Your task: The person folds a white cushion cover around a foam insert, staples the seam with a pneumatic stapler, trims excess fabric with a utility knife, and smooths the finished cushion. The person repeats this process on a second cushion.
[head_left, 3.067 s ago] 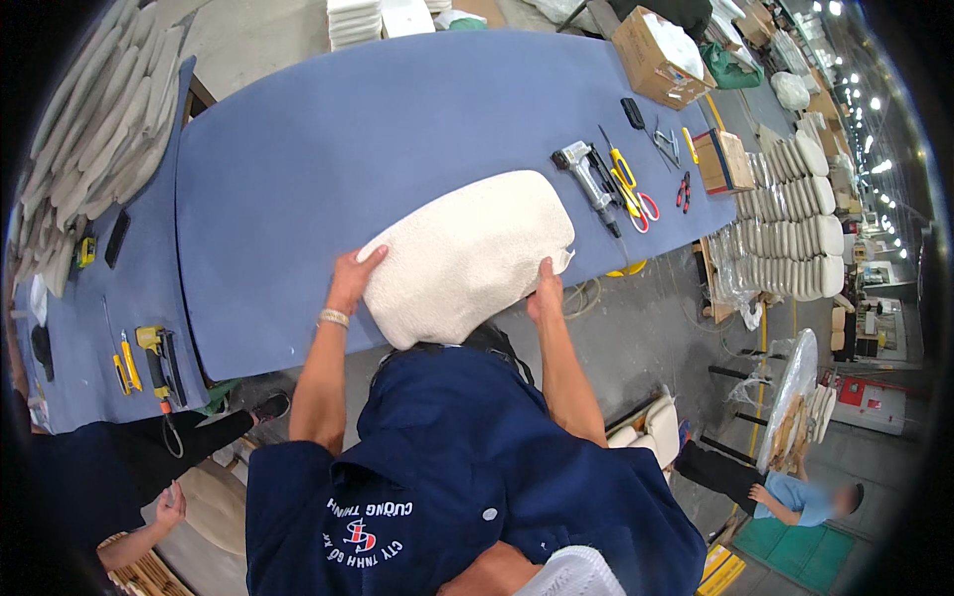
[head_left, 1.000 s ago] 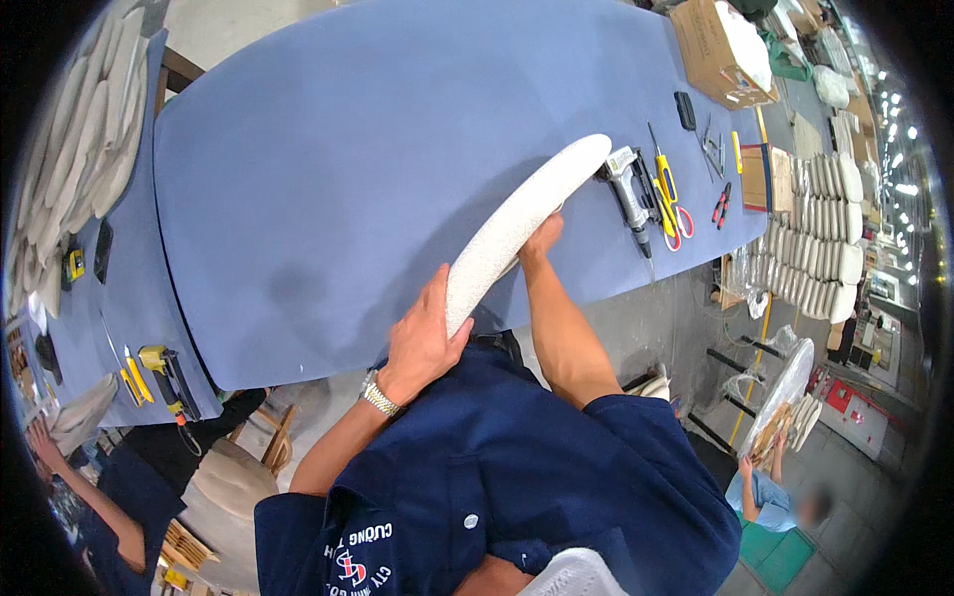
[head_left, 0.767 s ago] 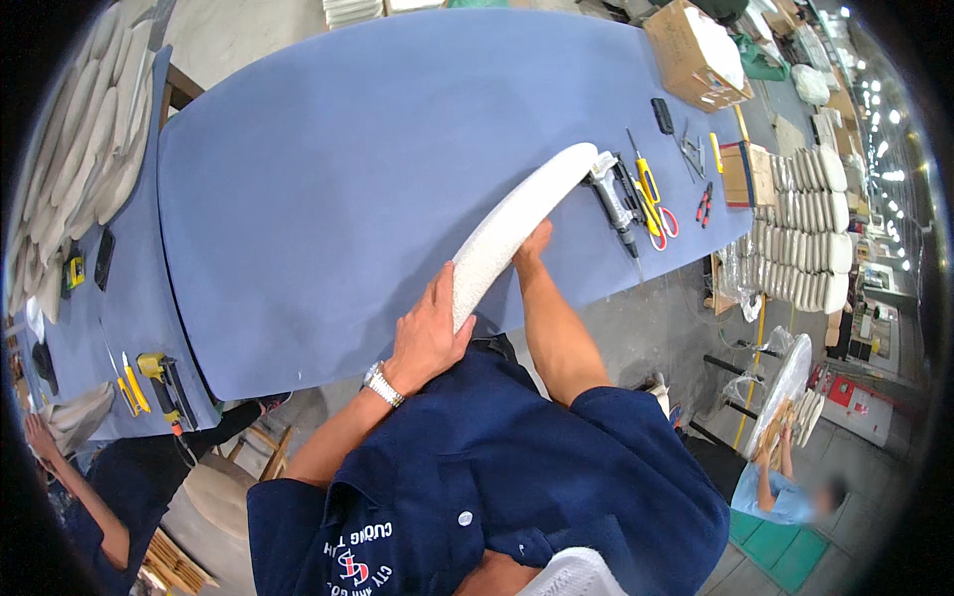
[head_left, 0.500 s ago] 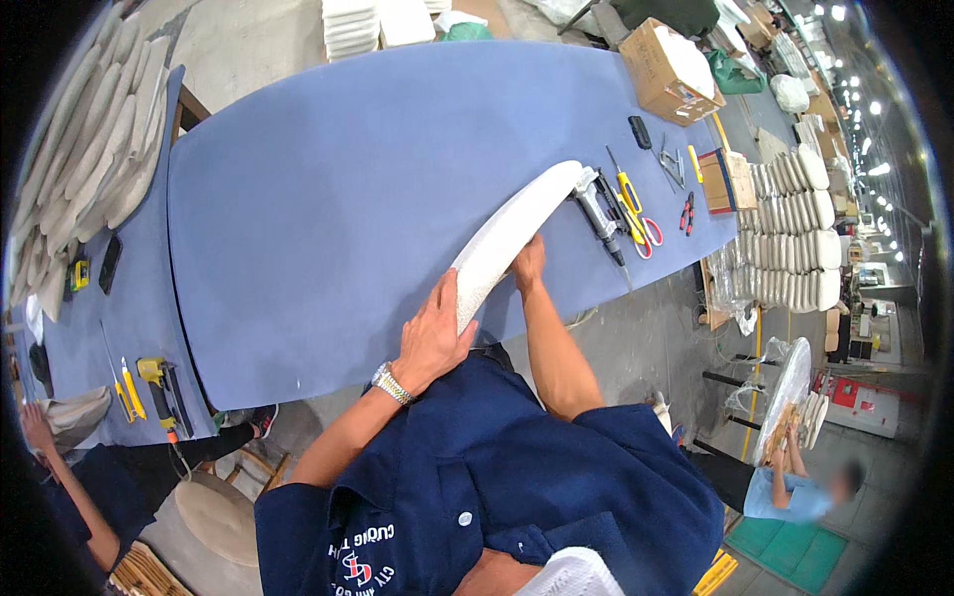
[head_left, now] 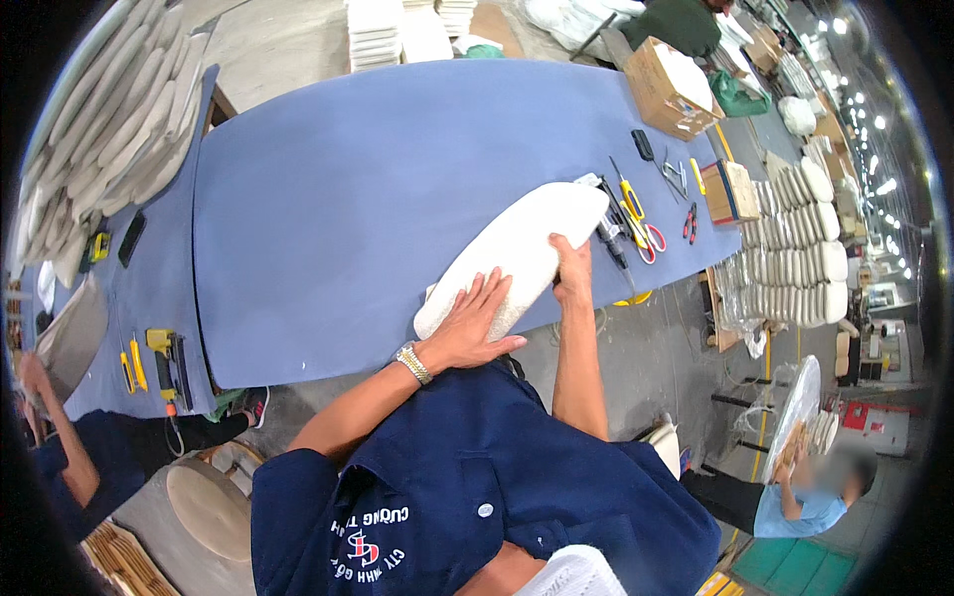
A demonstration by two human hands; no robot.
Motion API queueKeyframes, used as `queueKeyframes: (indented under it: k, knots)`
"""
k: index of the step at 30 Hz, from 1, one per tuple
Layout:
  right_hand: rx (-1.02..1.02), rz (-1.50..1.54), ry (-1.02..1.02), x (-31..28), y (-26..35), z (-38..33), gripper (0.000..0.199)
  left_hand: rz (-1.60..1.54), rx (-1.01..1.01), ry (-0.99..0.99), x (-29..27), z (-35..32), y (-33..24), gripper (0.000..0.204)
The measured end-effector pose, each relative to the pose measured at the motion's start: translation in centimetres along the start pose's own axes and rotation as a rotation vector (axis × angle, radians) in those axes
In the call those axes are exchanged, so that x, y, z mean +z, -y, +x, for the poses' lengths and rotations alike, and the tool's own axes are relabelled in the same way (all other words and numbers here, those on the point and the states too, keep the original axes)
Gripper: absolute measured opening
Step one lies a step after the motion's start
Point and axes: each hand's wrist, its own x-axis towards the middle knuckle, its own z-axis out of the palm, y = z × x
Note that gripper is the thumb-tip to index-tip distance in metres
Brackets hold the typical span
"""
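A long white upholstered pad (head_left: pixel 532 226) with rounded ends lies tilted over the near edge of the blue-topped table (head_left: pixel 308 219). My left hand (head_left: pixel 471 320) rests on its near part, fingers stretched out over the fabric. At the pad's right edge my right hand (head_left: pixel 570 272) is closed, thumb on top; its fingers underneath are hidden. Just beyond the pad's far right end is an air-powered tool (head_left: pixel 611 238), partly covered by the pad. Beside it are a yellow-handled screwdriver (head_left: pixel 631 199) and red-handled scissors (head_left: pixel 651 241).
Pliers (head_left: pixel 690 223), a small box (head_left: pixel 728 192) and a large carton (head_left: pixel 673 89) stand along the table's right side. Pads are piled on the left table (head_left: pixel 159 298), near a yellow staple gun (head_left: pixel 167 363). Co-workers are at the left and lower right.
The pad has turned from its narrow side to show a broad white face. My left hand has flattened onto it, and my right hand has moved right, its thumb now on top.
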Motion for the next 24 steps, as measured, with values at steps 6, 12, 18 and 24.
queueKeyframes:
  k: [6, 12, 18, 24]
  knots:
    - [0.020, 0.002, 0.037, 2.4, 3.1, -2.7, 0.067, 0.137, 0.026, -0.154, -1.1, -2.0, -3.2, 0.099]
    - [-0.001, -0.232, 0.084, 6.7, 0.9, -1.2, 0.072, -0.093, 0.016, -0.371, 0.4, 2.2, 2.3, 0.097]
    - [-0.211, -0.328, 0.121, 8.5, -1.0, -1.6, 0.072, -0.174, -0.077, -0.379, -0.9, 4.6, 2.3, 0.094]
    - [-0.373, -0.778, 0.357, 8.3, 5.1, -1.5, 0.098, -0.502, 0.198, -0.580, 1.3, 3.0, -1.7, 0.097]
